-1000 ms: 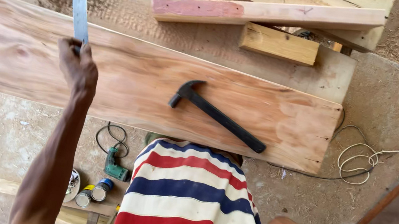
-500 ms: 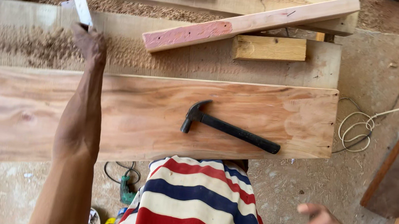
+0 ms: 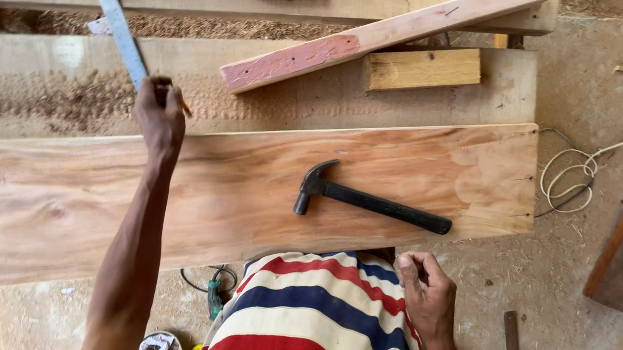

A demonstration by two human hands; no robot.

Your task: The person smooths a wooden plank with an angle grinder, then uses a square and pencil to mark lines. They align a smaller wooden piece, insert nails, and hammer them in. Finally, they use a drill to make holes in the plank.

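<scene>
Square (image 3: 122, 27), a steel blade with a dark stock, lies on the bench (image 3: 25, 88) just beyond the left hand (image 3: 159, 111), which grasps its near end together with a pencil (image 3: 183, 105). Under that wrist runs a wide plank (image 3: 159, 192). A hammer (image 3: 370, 202) rests on it, just beyond the right hand (image 3: 427, 289), loosely curled at the striped shirt (image 3: 313, 325), holding nothing.

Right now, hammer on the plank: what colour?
Black all over, the hammer, head and handle; the head view shows it.
</scene>
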